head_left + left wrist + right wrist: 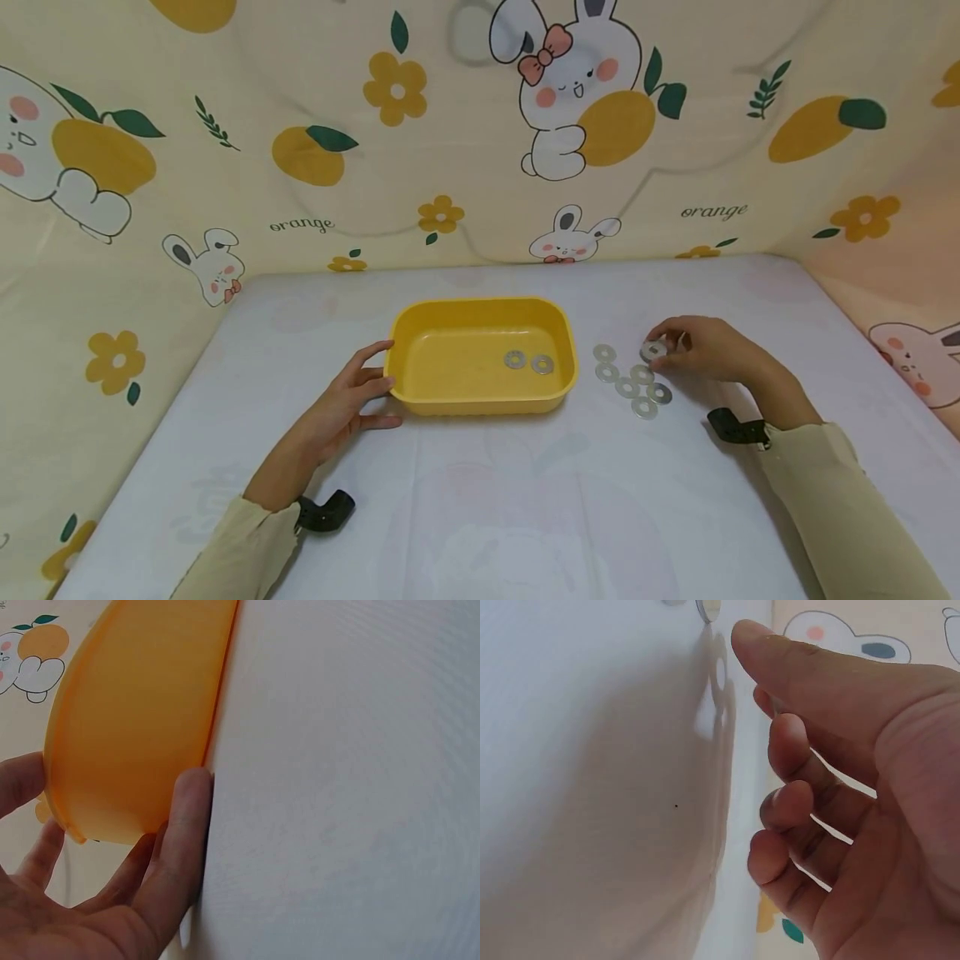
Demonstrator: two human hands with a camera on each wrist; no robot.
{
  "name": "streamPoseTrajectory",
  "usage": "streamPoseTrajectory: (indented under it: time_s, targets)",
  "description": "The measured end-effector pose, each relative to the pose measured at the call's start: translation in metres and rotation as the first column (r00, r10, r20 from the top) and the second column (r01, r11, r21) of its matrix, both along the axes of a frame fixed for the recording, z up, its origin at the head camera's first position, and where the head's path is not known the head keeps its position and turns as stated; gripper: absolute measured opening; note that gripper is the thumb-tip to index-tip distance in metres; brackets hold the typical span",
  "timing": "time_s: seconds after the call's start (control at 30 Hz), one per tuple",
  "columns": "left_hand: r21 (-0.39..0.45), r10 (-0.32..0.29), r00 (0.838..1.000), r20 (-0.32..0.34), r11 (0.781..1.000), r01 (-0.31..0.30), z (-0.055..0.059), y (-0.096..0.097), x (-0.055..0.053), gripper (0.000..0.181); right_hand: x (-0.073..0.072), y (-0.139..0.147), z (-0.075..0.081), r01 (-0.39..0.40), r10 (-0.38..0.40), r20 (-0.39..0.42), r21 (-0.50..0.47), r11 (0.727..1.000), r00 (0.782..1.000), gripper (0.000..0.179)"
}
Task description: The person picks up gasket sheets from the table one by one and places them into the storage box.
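A yellow rectangular tray [480,406] rests on the white-covered table with two metal washers inside, one washer [514,360] just left of the other. My left hand [341,408] touches the left end of the tray with spread, fairly straight fingers. In the left wrist view, fingertips [193,784] lie against the tray's end wall [142,720]. To the right of the tray, my right hand [708,350] pinches a washer [653,350] between thumb and finger. Several flat washers [627,387] lie just left of and below that hand. The right wrist view shows its other fingers curled [787,806].
The white table cover [480,508] runs forward to a patterned cloth backdrop [480,150] with rabbits and oranges. More patterned cloth rises at the left and right sides. Each wrist wears a black camera, the left camera [326,511] near the front.
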State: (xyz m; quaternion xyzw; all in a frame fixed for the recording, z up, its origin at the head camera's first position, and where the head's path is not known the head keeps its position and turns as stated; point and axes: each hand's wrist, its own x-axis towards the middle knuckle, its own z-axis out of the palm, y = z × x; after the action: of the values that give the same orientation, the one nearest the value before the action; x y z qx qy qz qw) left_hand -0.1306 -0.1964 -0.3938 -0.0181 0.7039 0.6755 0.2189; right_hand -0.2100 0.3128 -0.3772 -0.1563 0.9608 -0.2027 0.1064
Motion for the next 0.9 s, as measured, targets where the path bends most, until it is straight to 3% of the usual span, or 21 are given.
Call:
streamPoseTrajectory:
  time_s: [0.73,0.9]
  targets:
    - [0.013,-0.003,1.000,-0.006,1.000,0.003,-0.001,-0.001,0.000,0.062,0.006,-0.008,0.011,0.042,-0.052,-0.170,-0.060,0.997,0.984,0.038]
    - [0.008,-0.001,1.000,-0.001,1.000,0.001,-0.001,0.000,0.000,0.062,0.006,-0.010,0.011,0.053,-0.064,-0.168,-0.069,0.996,0.984,0.038]
